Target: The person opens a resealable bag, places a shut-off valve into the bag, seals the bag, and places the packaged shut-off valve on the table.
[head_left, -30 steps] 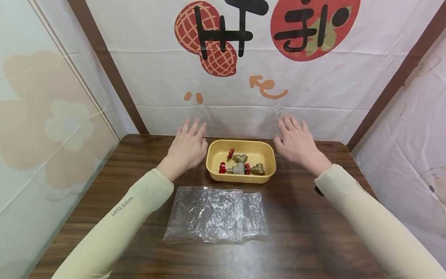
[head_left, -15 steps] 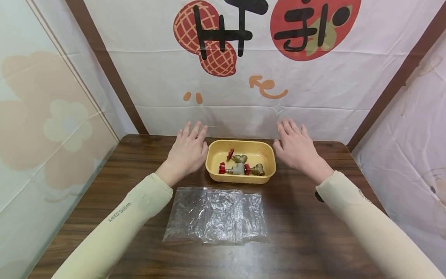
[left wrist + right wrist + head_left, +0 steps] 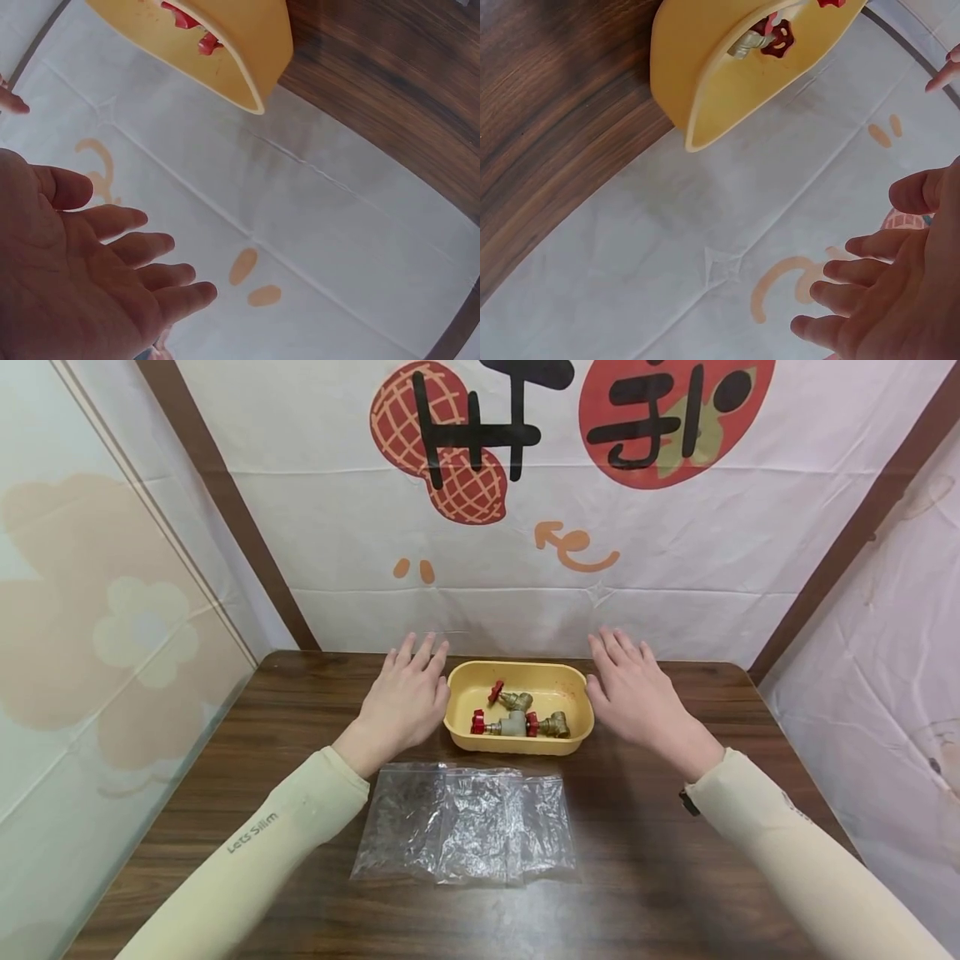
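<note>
Taking the yellow tub (image 3: 517, 745) as the clock's centre and the person's side as six, the left hand (image 3: 397, 706) lies at nine and the right hand (image 3: 637, 693) at three. Both have fingers loosely extended with small gaps between them, holding nothing; flanking the tub this way presumably leaves its contents unobstructed.

The tub stands near the table's (image 3: 675, 860) far edge, its wall probably there to keep the parts from rolling. Inside lie three red-wheeled valves: a brassy valve (image 3: 517, 700) just above centre, a grey-bodied valve (image 3: 513, 723) towards seven and another brassy valve (image 3: 555, 724) towards five, the last two nearly in line.

At six lie clear plastic bags (image 3: 480, 827), apparently three, overlapping in a row, perhaps to stay compact and within easy reach.

The head view shows only the backs of the hands and leaves it unclear whether the left thumb meets the rim. The wrist views show bare palms, softly bent fingers and a gap between each hand and the tub, but not the bags, which only the head view shows
</note>
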Tool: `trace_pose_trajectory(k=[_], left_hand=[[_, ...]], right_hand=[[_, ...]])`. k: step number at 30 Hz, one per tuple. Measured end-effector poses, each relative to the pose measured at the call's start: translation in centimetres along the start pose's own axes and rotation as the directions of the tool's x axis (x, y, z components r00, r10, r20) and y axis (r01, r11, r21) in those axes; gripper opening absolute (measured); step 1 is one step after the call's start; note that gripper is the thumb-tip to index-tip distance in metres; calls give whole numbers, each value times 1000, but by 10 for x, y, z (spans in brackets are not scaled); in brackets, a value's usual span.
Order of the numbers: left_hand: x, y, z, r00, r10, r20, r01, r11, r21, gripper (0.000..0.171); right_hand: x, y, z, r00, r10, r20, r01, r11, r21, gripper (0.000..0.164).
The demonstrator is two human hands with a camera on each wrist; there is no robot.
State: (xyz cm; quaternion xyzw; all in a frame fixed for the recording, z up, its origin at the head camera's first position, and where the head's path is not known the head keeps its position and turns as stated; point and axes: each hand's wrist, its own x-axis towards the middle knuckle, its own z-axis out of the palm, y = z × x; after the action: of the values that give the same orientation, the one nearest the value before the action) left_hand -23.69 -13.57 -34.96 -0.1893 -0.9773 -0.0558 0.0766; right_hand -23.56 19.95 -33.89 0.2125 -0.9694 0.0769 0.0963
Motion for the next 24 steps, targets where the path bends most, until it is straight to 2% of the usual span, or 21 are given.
trace_pose_trajectory(k=[6, 10, 13, 16, 24], left_hand=[[-3, 6, 1, 999, 21, -32, -21, 1000, -9, 57], [-5, 9, 2, 993, 49, -103, -51, 999, -11, 53], [-7, 10, 3, 981, 77, -177, -79, 997, -6, 42], [-9, 11, 4, 973, 92, -214, -95, 995, -7, 29], [-14, 21, 7, 980, 104, -167, -108, 994, -16, 22]], right_hand=[[-4, -6, 0, 1000, -4, -2, 4, 1000, 5, 61], [-6, -8, 1, 1000, -20, -11, 20, 1000, 18, 61], [-7, -9, 3, 999, -47, -23, 48, 998, 41, 61], [-9, -11, 4, 997, -72, -34, 75, 995, 72, 61], [-21, -18, 8, 998, -51, -20, 53, 987, 151, 65]])
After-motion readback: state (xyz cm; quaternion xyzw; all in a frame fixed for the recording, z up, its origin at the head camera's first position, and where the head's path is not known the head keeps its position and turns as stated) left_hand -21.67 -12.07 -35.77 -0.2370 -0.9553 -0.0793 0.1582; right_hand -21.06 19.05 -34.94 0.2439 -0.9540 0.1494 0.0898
